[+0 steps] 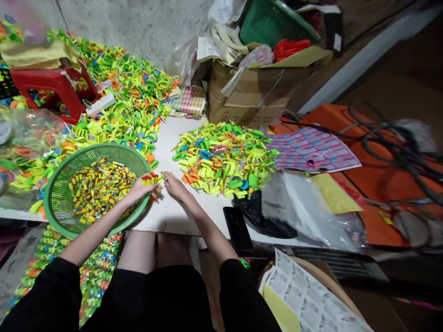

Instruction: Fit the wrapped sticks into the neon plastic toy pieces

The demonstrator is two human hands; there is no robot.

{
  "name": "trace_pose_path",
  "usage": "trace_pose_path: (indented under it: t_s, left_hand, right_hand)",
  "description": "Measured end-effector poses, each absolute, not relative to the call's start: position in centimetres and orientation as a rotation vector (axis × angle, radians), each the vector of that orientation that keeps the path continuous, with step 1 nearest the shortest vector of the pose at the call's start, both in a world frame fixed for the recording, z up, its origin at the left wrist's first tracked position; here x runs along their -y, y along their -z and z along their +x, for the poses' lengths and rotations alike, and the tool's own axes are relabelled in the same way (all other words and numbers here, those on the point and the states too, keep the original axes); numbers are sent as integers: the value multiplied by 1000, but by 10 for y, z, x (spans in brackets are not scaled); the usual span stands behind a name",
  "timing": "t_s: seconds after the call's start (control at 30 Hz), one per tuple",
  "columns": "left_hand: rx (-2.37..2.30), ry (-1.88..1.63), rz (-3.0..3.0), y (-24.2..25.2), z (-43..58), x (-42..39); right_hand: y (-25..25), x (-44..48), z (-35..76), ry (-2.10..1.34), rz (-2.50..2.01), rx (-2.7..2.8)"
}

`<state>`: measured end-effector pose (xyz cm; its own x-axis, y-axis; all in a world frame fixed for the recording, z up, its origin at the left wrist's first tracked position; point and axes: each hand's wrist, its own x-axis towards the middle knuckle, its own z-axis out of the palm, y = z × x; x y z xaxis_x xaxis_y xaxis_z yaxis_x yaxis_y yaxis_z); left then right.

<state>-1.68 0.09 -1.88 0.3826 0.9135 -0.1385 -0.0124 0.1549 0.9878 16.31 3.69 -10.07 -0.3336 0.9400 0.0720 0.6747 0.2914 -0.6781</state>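
Note:
My left hand (143, 188) is closed around a bunch of small yellow-and-red tubes (151, 179), beside the right rim of a green plastic basket (51, 203). Many more tubes of that kind (104, 184) lie heaped inside the basket. My right hand (174, 186) is just to the right of the left one, over the white tabletop (169, 212). Its fingers are drawn together near the bunch; what they pinch, if anything, is too small to make out. Beyond it spreads a pile of bright plastic pieces resembling toy watches (224, 159), yellow, green, orange and blue.
A larger heap of similar pieces (138, 92) covers the back left, with a white power strip (101, 105) and a red stool (51, 83). A cardboard box (249, 92) stands behind. On the right are a phone (237, 228), plastic bags (297, 203) and printed sheets (311, 147).

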Motion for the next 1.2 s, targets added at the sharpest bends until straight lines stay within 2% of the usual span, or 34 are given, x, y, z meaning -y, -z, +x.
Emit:
trace_pose_path:
  t_s: [0.17, 0.3, 0.53, 0.67, 0.93, 1.2]
  left_hand:
    - [-1032, -823, 1228, 20, -19, -2]
    - [-1059, -803, 1257, 19, -19, -1]
    - [-1075, -831, 1364, 15, -14, 3]
    - [-1092, -804, 1515, 17, -16, 4]
    - [-1079, -876, 1716, 25, -16, 6]
    - [-1141, -856, 1791, 35, -11, 10]
  right_hand:
    - [114, -81, 162, -883, -1444, 2096]
    - [108, -71, 180, -883, -1446, 2067]
    - [62, -7, 203, -876, -1194, 1772]
    - [33, 24, 199, -813, -1076, 1790]
    - [-1, 46, 183, -587, -1501, 2207]
    - [-14, 55, 179, -452, -1642, 2354]
